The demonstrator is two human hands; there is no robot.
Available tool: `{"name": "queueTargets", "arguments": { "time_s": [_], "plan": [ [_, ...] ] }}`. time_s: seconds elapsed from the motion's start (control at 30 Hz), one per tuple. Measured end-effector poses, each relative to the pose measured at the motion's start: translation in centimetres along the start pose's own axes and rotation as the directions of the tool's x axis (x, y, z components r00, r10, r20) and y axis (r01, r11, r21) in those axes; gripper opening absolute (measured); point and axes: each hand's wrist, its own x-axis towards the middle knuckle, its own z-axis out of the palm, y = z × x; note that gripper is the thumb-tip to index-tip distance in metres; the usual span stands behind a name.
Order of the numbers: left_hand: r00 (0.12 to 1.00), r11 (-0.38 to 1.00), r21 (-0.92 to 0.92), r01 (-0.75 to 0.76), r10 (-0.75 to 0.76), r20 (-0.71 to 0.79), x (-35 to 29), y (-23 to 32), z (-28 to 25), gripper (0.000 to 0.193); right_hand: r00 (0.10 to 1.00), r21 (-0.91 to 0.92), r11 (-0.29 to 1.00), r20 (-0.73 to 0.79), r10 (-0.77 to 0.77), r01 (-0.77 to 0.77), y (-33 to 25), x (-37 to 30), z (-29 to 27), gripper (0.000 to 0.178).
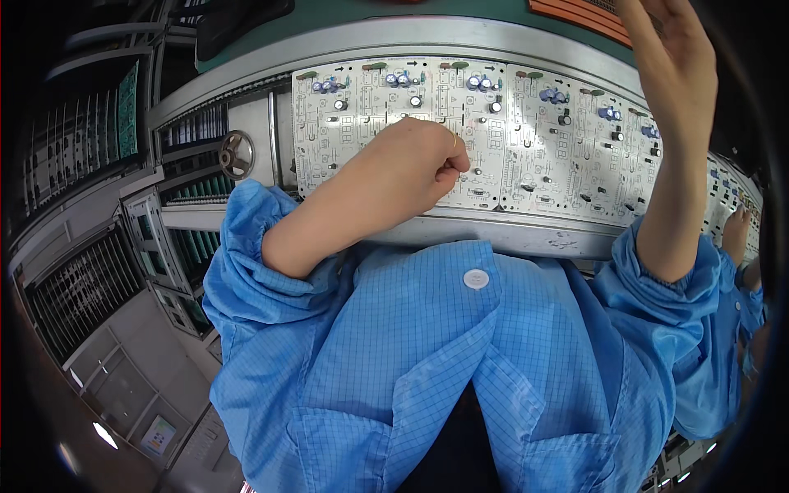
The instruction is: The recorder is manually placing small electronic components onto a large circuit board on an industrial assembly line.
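Note:
Over the white circuit boards (526,123) in front of me hovers my left hand (419,160), its fingers curled closed and pointing right. Whatever those fingers hold, if anything, is hidden beneath the hand. The boards lie side by side and carry blue and black cylindrical capacitors (480,83), green-brown disc parts and many small components. My right hand (678,62) is raised at the upper right, beside an orange slotted bin (579,20). Its thumb and fingers are apart, with the fingertips partly cut off by the picture's edge; I see nothing held in it.
A metal conveyor rail (542,240) runs along the boards' near side. At the left are a handwheel (237,154) and racks (82,123) with upright boards. A green surface (362,29) lies beyond the far rail. Another person in blue (713,353) works at the far right.

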Motion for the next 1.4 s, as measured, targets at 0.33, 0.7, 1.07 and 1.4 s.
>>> {"name": "queueTargets", "arguments": {
  "time_s": [0.33,0.7,1.07,1.4],
  "plan": [
    [0.999,1.000,-0.010,-0.018,0.018,-0.027,-0.2,-0.3,0.3,0.013,0.999,0.100,0.995,-0.035,-0.010,0.013,0.1,-3.0,-0.6,0.008],
    [0.974,0.960,0.198,-0.200,0.216,-0.063,-1.1,-0.2,1.3,0.014,0.994,0.277,0.960,0.108,0.001,-0.031,2.0,-4.9,-0.9,0.022],
    [0.934,0.869,0.365,-0.335,0.356,0.009,-1.9,0.9,1.7,0.015,0.944,0.351,0.893,0.268,0.192,-0.281,-0.1,-6.3,1.0,0.016],
    [0.757,0.600,0.800,0.026,0.511,-0.407,12.6,-8.4,-13.3,0.013,0.921,-0.155,0.986,0.389,0.003,0.062,-3.0,-6.3,4.2,0.012]
  ]
}}
